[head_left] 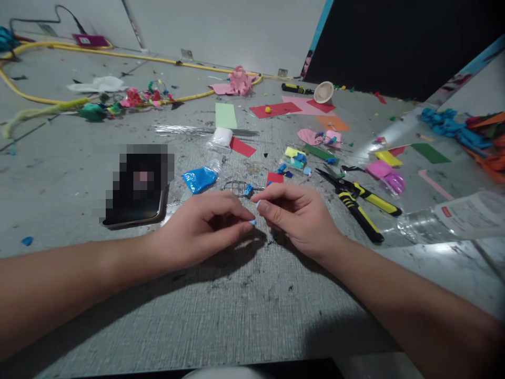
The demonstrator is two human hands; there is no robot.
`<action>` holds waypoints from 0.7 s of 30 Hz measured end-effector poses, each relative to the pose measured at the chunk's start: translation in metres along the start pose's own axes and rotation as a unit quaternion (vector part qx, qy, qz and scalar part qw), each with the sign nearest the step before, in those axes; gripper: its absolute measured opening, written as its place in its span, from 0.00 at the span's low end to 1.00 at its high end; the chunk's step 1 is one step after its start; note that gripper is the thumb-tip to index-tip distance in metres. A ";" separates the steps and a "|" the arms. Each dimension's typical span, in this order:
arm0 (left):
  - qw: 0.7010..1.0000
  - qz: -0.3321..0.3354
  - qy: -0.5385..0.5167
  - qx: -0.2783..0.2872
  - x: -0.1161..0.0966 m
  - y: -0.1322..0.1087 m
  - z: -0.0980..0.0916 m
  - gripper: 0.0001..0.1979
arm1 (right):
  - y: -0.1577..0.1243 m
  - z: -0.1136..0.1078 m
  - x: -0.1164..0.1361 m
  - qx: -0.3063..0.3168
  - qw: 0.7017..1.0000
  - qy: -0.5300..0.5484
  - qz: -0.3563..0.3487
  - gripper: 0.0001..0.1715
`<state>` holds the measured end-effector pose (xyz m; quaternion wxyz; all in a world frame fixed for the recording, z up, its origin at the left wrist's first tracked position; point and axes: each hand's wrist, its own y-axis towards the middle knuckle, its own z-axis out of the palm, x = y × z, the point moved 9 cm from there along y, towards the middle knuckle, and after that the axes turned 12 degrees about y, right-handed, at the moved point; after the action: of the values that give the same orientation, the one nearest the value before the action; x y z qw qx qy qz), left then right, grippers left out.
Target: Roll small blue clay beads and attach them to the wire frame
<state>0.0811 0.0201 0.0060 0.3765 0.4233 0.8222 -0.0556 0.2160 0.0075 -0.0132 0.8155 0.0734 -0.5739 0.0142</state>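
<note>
My left hand [207, 223] is closed in a pinch, with a small light-blue piece of clay [252, 222] between thumb and fingertip. A second light-blue bit of clay [258, 203] shows at the fingertips of my right hand [303, 218], also pinched. The two hands are close together above the grey surface, their fingertips apart. Just beyond them lies a bent wire frame [235, 186] with a darker blue lump [248, 190] on it. A bag of blue clay [200, 179] is behind my left hand, and a red paper piece [275, 178] is behind my right.
A phone [134, 195] stands left of my left hand. Black-and-yellow pliers [351, 197] and a clear bottle [461, 216] lie to the right. Farther back are thin wires [181, 130], a white packet [222, 138], coloured paper [225, 115] and a yellow cable [138, 56].
</note>
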 end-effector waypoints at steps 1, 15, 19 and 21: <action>0.999 -0.014 -0.034 -0.021 0.003 0.000 -0.005 0.05 | 0.000 -0.001 0.002 -0.004 1.000 -0.003 -0.005 0.21; 0.811 -0.253 -0.526 -0.041 0.036 -0.015 0.030 0.10 | -0.023 0.019 0.020 0.082 0.981 -0.131 -0.121 0.11; 0.785 -0.260 -0.563 -0.007 0.031 -0.020 0.043 0.10 | -0.031 0.028 0.023 0.114 0.970 -0.151 -0.151 0.08; 0.780 -0.259 -0.569 0.001 0.031 -0.021 0.046 0.10 | -0.033 0.027 0.024 0.105 0.968 -0.153 -0.166 0.07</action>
<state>0.0810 0.0078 -0.0524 0.7467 0.0857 0.5369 -0.3832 0.2025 -0.0299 0.0153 0.6964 0.2541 -0.6672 -0.0730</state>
